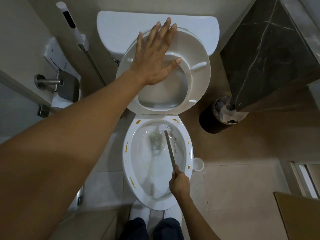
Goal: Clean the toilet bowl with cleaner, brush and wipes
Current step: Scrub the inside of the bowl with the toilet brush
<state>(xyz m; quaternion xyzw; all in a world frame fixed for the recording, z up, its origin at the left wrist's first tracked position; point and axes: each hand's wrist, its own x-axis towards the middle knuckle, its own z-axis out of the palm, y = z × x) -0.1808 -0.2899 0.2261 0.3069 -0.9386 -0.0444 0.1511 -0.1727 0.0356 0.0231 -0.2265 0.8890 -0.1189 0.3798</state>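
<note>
The toilet bowl (156, 201) fills the lower centre of the frame, its white rim dotted with orange-brown smears at the upper left, upper right, both sides and the lower left. The right hand (179, 183), at the lower right edge of the bowl, has its fingers curled round the thin metal handle of the toilet brush (170, 151); the handle slants up and to the left across the bowl, and the white bristle head sits against the inner wall near the top of the bowl, just under the rim. The water in the bowl looks cloudy and streaked. Above the bowl, in the upper centre of the frame, the seat (195, 54) and lid stand raised against the cistern (121, 30). The left hand (154, 58) reaches in from the lower left on a long bare forearm and lies flat on the raised seat, fingers straight and spread, the thumb pointing toward the seat's opening. To the right of the bowl's rim a small white holder (198, 164) stands on the tiled floor (242, 179). Further up on the right a dark round bin (209, 118) with a pale liner stands beside a dark marble-faced block (266, 54). On the wall at the upper left hang a white dispenser (68, 18) and a paper holder (57, 56). At the bottom centre, dark trouser legs and white shoes show at the foot of the bowl.
</note>
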